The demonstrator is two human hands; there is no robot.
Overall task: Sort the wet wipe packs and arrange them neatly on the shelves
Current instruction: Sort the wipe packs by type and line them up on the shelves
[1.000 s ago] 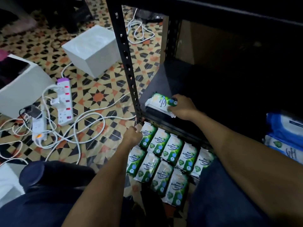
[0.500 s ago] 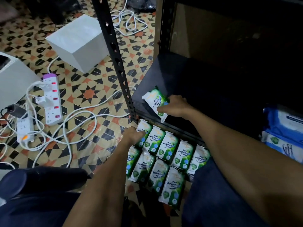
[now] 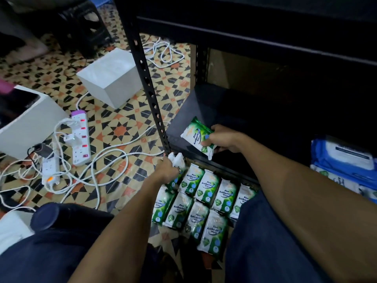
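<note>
right hand (image 3: 225, 139) pinches a green-and-white soft plastic wipe pack (image 3: 199, 137) by its lower right end, tilted over the black metal shelf board (image 3: 195, 111) mid-frame. we judge it light, squashy and slick, best held across its flat faces. left hand (image 3: 167, 170) curls round another white-ended pack (image 3: 177, 160) atop the floor rows (image 3: 206, 203), lower centre.

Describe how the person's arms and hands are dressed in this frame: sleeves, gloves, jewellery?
Both forearms are bare to the frame's edge, with no sleeve showing. The left hand and right hand are ungloved. No watch, band or ring shows. Dark blue trousers cover the legs.
</note>
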